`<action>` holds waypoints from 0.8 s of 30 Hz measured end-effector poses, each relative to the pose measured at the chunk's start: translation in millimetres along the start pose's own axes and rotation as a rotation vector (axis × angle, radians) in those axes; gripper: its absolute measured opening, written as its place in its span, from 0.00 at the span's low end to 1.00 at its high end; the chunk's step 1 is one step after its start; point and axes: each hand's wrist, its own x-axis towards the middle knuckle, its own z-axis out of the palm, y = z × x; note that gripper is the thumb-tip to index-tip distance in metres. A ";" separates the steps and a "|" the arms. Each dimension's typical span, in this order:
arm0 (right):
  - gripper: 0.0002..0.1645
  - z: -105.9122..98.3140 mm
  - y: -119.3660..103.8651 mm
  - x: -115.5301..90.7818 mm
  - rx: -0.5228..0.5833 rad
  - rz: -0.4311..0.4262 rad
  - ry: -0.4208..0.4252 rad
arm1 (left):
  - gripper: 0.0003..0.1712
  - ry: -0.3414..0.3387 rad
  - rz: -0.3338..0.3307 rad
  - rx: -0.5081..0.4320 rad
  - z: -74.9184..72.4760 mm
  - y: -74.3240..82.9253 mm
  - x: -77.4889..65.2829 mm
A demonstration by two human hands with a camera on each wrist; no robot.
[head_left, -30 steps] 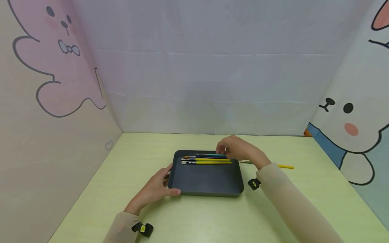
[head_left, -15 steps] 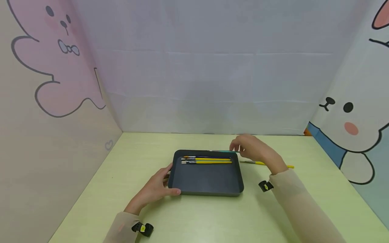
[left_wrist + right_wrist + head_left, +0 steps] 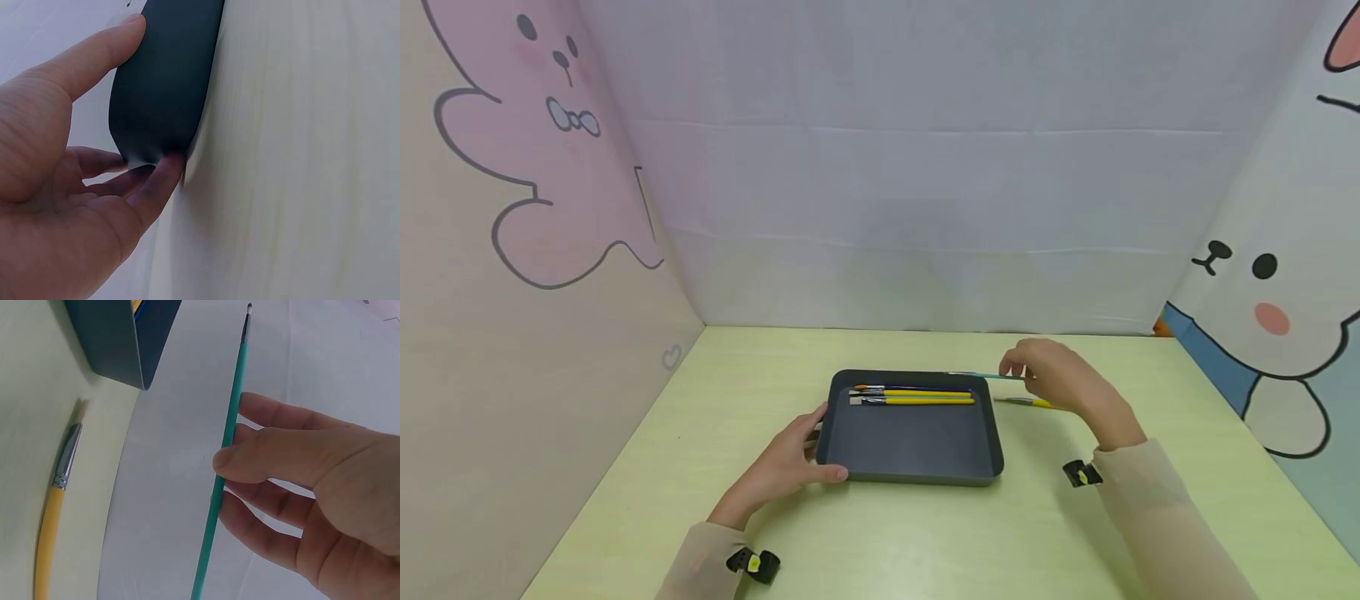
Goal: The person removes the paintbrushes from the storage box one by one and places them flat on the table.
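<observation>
My right hand [image 3: 1060, 375] pinches a slim teal paintbrush [image 3: 232, 406] between thumb and fingers, to the right of the tray's far corner. Its small bristle tip points left, over the tray's back edge in the head view. At the near left corner of the dark grey tray [image 3: 910, 450], my left hand [image 3: 784, 461] holds on, thumb at the front side and fingers against the left side. Inside the tray, near its back, lie a dark blue paintbrush [image 3: 925, 387] and yellow paintbrushes [image 3: 925, 402] side by side, bristles to the left.
Just right of the tray a yellow-handled paintbrush [image 3: 50, 537] lies on the pale wooden table [image 3: 910, 542], its handle partly behind my right hand in the head view. A white curtain [image 3: 910, 250] closes off the back, and printed panels stand at both sides.
My right hand has lifted the teal paintbrush from among the others in the tray and carried it rightward past the tray's right side. The left hand and tray stay put.
</observation>
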 end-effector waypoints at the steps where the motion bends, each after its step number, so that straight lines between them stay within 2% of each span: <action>1: 0.26 0.2 1.9 -2.2 -0.002 0.005 0.003 | 0.70 0.000 0.001 -0.002 0.1 0.1 -0.1; 10: 0.25 1.0 16.9 -20.4 -0.005 0.089 0.004 | 0.69 0.005 0.005 -0.008 0.6 0.1 -1.2; 24: 0.22 -3.4 36.4 -48.9 -0.020 0.144 0.010 | 0.70 -0.006 0.014 -0.003 -0.8 -0.3 -0.2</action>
